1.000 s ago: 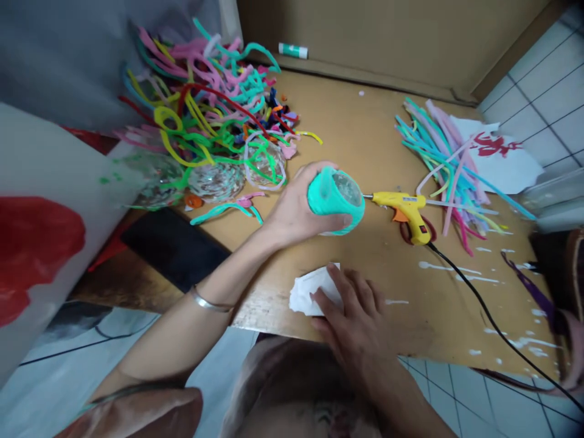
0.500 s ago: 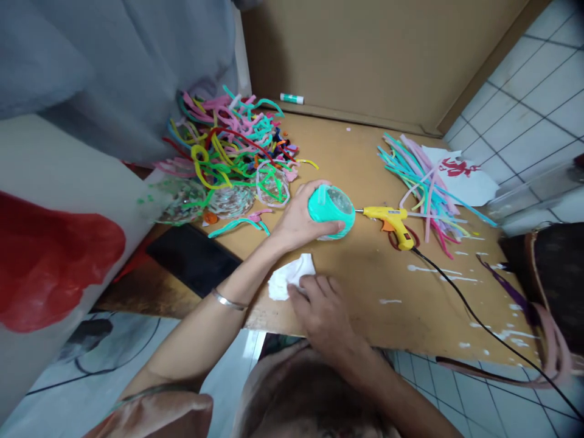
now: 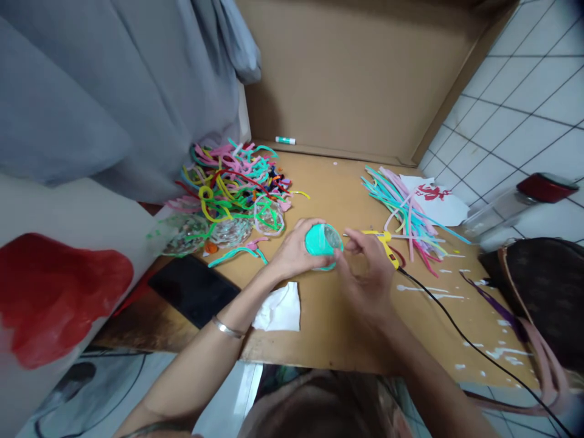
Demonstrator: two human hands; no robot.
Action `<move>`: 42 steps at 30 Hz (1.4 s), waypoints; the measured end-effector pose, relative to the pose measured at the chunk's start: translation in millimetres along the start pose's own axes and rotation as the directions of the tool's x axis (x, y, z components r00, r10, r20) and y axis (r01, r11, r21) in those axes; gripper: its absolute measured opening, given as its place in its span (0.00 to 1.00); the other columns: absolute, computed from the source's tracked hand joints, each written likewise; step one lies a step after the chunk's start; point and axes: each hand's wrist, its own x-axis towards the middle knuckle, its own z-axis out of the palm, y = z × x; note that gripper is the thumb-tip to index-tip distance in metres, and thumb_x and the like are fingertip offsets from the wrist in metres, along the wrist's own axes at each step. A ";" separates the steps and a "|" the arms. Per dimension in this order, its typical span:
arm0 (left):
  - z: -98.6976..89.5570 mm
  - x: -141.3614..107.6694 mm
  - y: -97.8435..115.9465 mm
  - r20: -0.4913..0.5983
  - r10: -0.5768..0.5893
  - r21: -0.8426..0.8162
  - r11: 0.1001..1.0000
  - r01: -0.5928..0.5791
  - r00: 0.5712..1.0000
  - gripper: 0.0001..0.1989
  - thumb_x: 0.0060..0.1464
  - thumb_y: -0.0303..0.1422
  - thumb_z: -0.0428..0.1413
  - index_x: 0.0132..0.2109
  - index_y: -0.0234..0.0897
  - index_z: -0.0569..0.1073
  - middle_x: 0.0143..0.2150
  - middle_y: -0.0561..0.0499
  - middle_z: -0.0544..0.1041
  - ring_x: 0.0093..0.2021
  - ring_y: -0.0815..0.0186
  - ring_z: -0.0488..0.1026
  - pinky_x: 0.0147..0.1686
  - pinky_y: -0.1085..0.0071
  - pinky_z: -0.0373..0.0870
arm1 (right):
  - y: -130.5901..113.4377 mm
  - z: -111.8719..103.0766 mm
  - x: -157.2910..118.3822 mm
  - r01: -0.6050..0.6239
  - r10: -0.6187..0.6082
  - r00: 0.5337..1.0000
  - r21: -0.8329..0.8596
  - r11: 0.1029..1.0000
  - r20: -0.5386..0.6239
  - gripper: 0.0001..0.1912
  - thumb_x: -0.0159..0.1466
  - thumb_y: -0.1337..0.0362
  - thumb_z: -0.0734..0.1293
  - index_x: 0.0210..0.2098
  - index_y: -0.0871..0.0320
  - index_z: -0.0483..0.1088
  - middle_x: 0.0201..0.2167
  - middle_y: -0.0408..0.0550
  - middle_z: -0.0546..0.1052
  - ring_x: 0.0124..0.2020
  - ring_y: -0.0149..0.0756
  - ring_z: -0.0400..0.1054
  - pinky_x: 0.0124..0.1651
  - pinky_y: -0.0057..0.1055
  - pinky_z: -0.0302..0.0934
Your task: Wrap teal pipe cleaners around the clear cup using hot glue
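Note:
My left hand [image 3: 294,248] is wrapped around a turquoise cup-shaped container [image 3: 314,241], tilted so its clear, glassy-looking opening faces right. Close to that opening is my right hand [image 3: 369,274], slightly blurred. Its thumb is at the container's rim and its bent fingers are apart, with nothing visible between them. Behind the right hand lies a yellow glue gun [image 3: 387,248], partly covered by it, its metal nozzle pointing at the container. A crumpled white tissue [image 3: 280,308] rests on the table beside my left forearm.
Colourful pipe cleaners [image 3: 228,176] are heaped at the back left, near clear plastic pieces [image 3: 230,231]. More pipe cleaners [image 3: 406,207] lie at right. A dark phone or tablet [image 3: 194,290] is at left, a glue stick [image 3: 285,140] behind, a brown bag [image 3: 538,292] at right. The glue gun's black cord [image 3: 451,313] trails rightward.
My right hand has left the tissue and moved up and right to the container's opening. The left hand keeps its hold on the container. The view has shifted, placing the table lower.

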 end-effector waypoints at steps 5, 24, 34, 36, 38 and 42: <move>3.2 -2.0 -2.6 0.073 0.092 0.016 0.995 -0.094 0.993 0.32 0.38 0.32 0.65 0.54 0.36 0.69 0.51 0.43 0.71 0.54 0.54 0.71 0.56 0.57 0.69 | 5.3 10.0 18.5 0.171 -0.162 0.976 -0.053 0.984 0.145 0.10 0.68 0.62 0.61 0.44 0.56 0.72 0.32 0.48 0.75 0.33 0.39 0.67 0.36 0.37 0.56; -9.5 -2.0 9.0 0.207 -0.021 -0.005 1.000 0.023 0.978 0.37 0.34 0.31 0.67 0.55 0.41 0.68 0.56 0.45 0.69 0.57 0.52 0.69 0.59 0.55 0.66 | 33.5 6.8 -8.4 -0.186 0.146 0.981 0.382 0.905 0.130 0.10 0.67 0.62 0.65 0.41 0.51 0.79 0.33 0.45 0.74 0.35 0.33 0.70 0.35 0.30 0.65; -11.8 -0.3 9.4 0.227 -0.010 0.032 0.999 0.003 0.974 0.37 0.34 0.31 0.67 0.55 0.41 0.67 0.57 0.44 0.69 0.58 0.52 0.69 0.60 0.53 0.65 | 38.9 16.6 -17.5 0.013 -0.026 0.998 0.201 0.980 0.063 0.11 0.65 0.68 0.65 0.43 0.51 0.77 0.34 0.45 0.74 0.37 0.34 0.69 0.40 0.34 0.64; -12.1 -0.1 9.4 0.231 -0.004 0.032 0.999 -0.004 0.973 0.37 0.35 0.31 0.67 0.55 0.41 0.67 0.57 0.44 0.69 0.58 0.52 0.69 0.59 0.53 0.66 | 41.3 17.4 -19.1 0.040 -0.053 0.997 0.194 0.980 0.063 0.12 0.65 0.68 0.65 0.45 0.51 0.77 0.34 0.45 0.74 0.37 0.34 0.69 0.41 0.34 0.63; -12.4 -0.2 9.9 0.232 -0.004 0.030 1.000 -0.003 0.973 0.36 0.35 0.31 0.67 0.55 0.41 0.67 0.56 0.45 0.70 0.57 0.52 0.70 0.59 0.54 0.67 | 42.3 17.7 -19.9 0.062 -0.074 0.996 0.191 0.980 0.055 0.12 0.65 0.69 0.65 0.45 0.51 0.76 0.34 0.45 0.73 0.36 0.33 0.68 0.41 0.35 0.63; -13.1 -0.6 12.3 0.229 -0.026 0.040 0.999 0.017 0.973 0.37 0.35 0.30 0.66 0.56 0.42 0.67 0.56 0.46 0.70 0.58 0.52 0.69 0.59 0.54 0.66 | 41.6 18.0 -20.6 0.069 -0.080 0.996 0.192 0.979 0.047 0.11 0.66 0.68 0.65 0.45 0.52 0.76 0.35 0.45 0.73 0.37 0.34 0.68 0.41 0.35 0.63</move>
